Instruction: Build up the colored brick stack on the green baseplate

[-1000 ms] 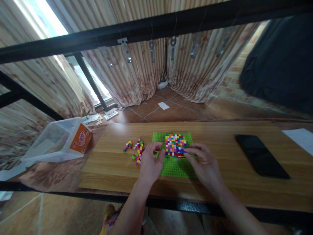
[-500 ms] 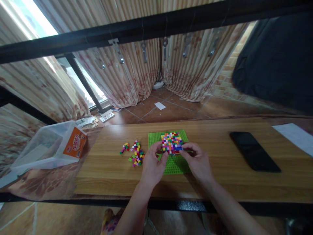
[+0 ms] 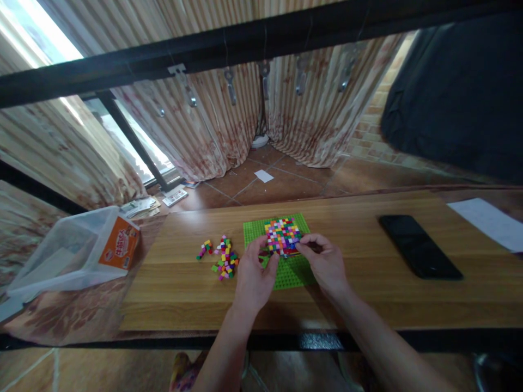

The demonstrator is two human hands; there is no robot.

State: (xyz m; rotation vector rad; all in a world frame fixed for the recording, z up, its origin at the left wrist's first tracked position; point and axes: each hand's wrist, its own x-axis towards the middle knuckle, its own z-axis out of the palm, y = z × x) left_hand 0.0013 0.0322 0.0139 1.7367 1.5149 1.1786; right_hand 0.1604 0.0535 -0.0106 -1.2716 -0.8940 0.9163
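Observation:
A multicoloured slab of small toy bricks shows over the green studded baseplate, with red showing under its front edge. I cannot tell whether the slab rests on the baseplate or is held just above it. Around its left front edge, the thumb and fingers of my left hand are closed. My right hand pinches at the right front corner, where bluish bricks show by the fingertips; whether one of them is loose is too small to tell. Left of my left hand lies a pile of loose bricks.
A smaller cluster of bricks lies left of the pile on the wooden table. To the right are a black phone and white paper. A clear plastic bin with an orange label stands beyond the table's left end. A dark bar crosses above.
The whole view has shifted slightly. My right fingers have moved a little at the slab's right front corner; my left hand keeps its hold on the left edge.

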